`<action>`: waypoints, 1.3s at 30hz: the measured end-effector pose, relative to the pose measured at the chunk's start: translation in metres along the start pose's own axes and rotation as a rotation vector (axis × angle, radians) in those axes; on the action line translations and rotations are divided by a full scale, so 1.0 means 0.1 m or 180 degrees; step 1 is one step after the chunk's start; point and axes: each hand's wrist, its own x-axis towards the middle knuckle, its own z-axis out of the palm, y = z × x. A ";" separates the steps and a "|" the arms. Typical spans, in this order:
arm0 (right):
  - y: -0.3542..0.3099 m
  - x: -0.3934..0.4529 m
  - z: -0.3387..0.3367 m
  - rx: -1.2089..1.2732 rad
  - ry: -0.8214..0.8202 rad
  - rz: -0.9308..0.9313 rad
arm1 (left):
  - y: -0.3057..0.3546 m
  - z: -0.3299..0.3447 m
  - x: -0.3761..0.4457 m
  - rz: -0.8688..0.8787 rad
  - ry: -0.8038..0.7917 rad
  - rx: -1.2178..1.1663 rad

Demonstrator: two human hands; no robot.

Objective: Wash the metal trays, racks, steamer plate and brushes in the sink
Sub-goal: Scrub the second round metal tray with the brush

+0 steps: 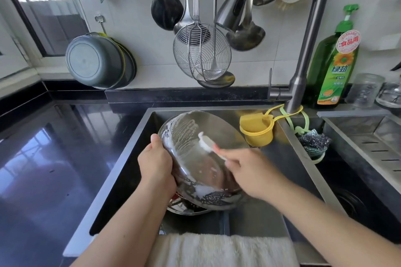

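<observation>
While the left hand curls its fingers round the left rim of a round metal tray, the tray stands tilted over the middle of the sink, streaked with white foam. The right hand pinches a white brush, blurred, whose head touches the tray's face. More metalware lies under the tray's lower edge. Just beside its far-right rim hangs a yellow cup, with a dark scourer at the sink's right edge. A pale towel drapes the near edge.
</observation>
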 end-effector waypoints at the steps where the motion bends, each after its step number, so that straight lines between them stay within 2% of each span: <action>1: 0.01 -0.01 -0.02 -0.0046 0.0018 0.0064 | -0.01 0.00 0.00 0.0025 -0.0003 -0.0007; 5: -0.23 -0.32 0.15 0.0308 -0.0528 -0.0546 | -0.01 -0.02 0.03 0.0092 0.0129 -0.0015; 9: -0.04 -0.08 0.00 -0.0150 -0.0072 0.0013 | 0.00 -0.01 0.06 0.0017 0.0267 -0.0209; 13: -0.22 -0.33 0.15 0.0132 -0.0539 -0.0437 | 0.01 -0.04 0.11 0.0032 0.0394 -0.0205; 17: -0.02 -0.10 -0.05 -0.0450 -0.0176 0.0138 | 0.04 -0.03 0.13 -0.0055 0.0488 -0.0336; 21: -0.19 -0.32 0.09 0.0173 -0.0651 -0.0296 | 0.02 -0.04 0.16 0.0059 0.0443 -0.0310; 22: -0.17 -0.29 0.10 0.0165 -0.0599 -0.0323 | 0.02 -0.04 0.16 0.0075 0.0458 -0.0334; 25: 0.02 -0.05 -0.03 -0.0332 -0.0263 0.0127 | 0.06 -0.04 0.13 0.0174 0.0478 -0.0372; 27: 0.08 -0.03 -0.06 -0.0424 -0.0218 0.0136 | 0.07 -0.04 0.09 0.0295 0.0499 -0.0335; 32: -0.21 -0.15 -0.05 -0.0132 -0.0230 -0.0178 | 0.31 -0.16 -0.03 0.0485 0.0635 -0.0218; 39: -0.81 -0.22 0.05 -0.0338 -0.0630 -0.0500 | 0.64 -0.89 -0.01 0.0007 0.1102 -0.0187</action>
